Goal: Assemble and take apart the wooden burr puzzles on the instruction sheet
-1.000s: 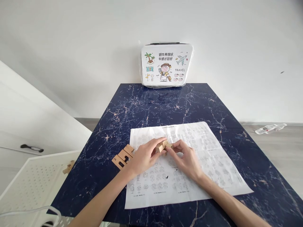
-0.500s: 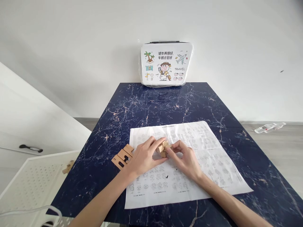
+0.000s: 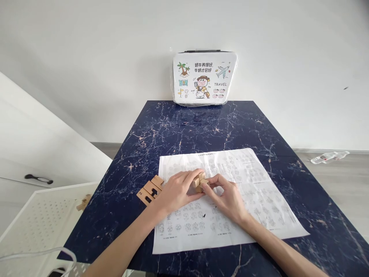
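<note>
Between my two hands is a small wooden block puzzle (image 3: pixel 201 182), its light pieces crossing one another. My left hand (image 3: pixel 181 189) grips it from the left, fingers over the top and thumb below. From the right, my right hand (image 3: pixel 226 194) pinches it with thumb and fingers. Both hands are just over a printed instruction sheet (image 3: pixel 236 215) with rows of small line drawings. Flat wooden pieces with cut-out slots (image 3: pixel 148 191), one marked 2, lie by my left wrist, partly hidden by it. The puzzle's underside is covered by my fingers.
The dark blue marbled table (image 3: pixel 184 130) carries all this. A white printed case (image 3: pixel 204 79) stands at its far edge against the wall. At left, a white perforated surface (image 3: pixel 49 215) holds another wooden piece (image 3: pixel 83 202) and a white cable (image 3: pixel 43 252). A clear bottle (image 3: pixel 330 157) lies on the floor at right.
Both hands keep hold of the wooden puzzle, and their fingers have shifted slightly around it. The whole view has moved a little.
</note>
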A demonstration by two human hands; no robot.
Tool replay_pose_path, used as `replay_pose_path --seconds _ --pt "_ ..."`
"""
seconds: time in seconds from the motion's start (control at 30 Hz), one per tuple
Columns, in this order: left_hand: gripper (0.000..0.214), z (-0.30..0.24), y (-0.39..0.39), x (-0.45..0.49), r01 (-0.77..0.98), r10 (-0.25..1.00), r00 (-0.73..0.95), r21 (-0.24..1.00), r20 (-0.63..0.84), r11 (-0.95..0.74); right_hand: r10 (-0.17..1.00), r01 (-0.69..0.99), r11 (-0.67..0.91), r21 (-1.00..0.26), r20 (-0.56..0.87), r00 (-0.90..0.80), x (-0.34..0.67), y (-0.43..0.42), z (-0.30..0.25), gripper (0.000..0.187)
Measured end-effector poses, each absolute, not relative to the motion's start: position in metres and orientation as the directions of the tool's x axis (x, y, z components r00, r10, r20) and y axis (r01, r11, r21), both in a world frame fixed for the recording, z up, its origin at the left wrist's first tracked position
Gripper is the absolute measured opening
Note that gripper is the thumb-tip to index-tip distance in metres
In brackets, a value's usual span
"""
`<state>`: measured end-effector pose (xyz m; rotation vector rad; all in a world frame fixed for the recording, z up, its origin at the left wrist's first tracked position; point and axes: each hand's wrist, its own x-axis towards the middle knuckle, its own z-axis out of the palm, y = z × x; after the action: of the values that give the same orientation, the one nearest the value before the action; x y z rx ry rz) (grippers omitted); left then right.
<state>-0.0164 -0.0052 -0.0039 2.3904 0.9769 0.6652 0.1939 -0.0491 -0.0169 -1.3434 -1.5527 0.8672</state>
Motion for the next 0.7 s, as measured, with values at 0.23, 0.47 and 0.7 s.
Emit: replay_pose_path --seconds 0.23,0.47,0.7 --pt "0.067 0.007 -0.007 -0.014 0.495 0.847 0.524 0.777 0.090 -0.389 0.983 0.311 0.184 -0.932 0.170 -0.072 0.197 -0.046 -0.015 0.036" --pt "0.066 0.017 -0.004 -0.013 0.340 0.854 0.520 0.910 0.027 -0.236 0.980 0.227 0.175 -0.958 0.148 -0.131 0.198 -0.044 -0.011 0.037" --pt "0.055 0.015 -0.002 -0.013 0.180 0.797 0.581 0.930 0.163 -0.321 0.975 0.215 0.146 -0.966 0.104 -0.195 0.200 -0.039 -0.019 0.032"
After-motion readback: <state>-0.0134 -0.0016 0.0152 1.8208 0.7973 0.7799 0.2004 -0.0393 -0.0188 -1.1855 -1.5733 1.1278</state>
